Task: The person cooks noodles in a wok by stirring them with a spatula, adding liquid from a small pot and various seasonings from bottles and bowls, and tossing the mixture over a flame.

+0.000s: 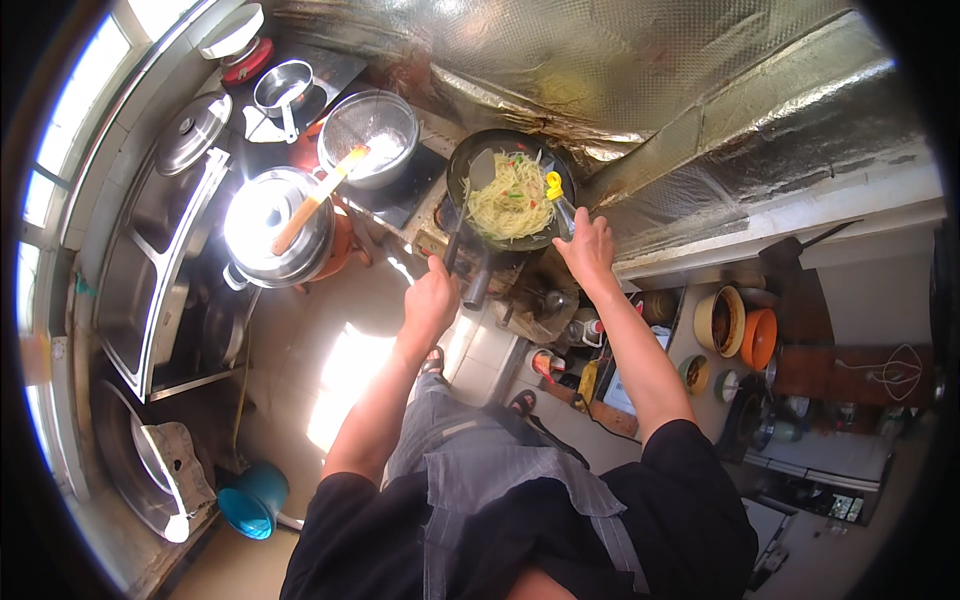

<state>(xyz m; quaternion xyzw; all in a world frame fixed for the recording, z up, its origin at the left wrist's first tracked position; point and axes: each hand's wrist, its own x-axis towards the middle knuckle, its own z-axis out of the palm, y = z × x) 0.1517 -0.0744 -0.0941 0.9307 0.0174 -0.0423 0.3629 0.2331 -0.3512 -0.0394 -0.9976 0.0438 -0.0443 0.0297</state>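
Observation:
My left hand [433, 298] grips the dark handle of a metal wok spatula [481, 171], whose blade rests at the left side of the food. Shredded pale vegetable strips [517, 196] with red and green bits lie in a black wok [466, 150] on the stove. The wok's handle [478, 281] points back towards me. In my right hand [586, 251] is a clear bottle with a yellow cap [554, 186], tilted with its cap over the wok's right side. Whether anything flows from the bottle cannot be seen.
Left of the wok stand a mesh strainer on a pot [369, 127] and a lidded steel pot [281, 225] with a wooden-handled tool [319, 202] across it. A sink [150, 262] lies further left. Foil sheeting [600, 67] covers the back wall. Bowls [759, 339] stand right.

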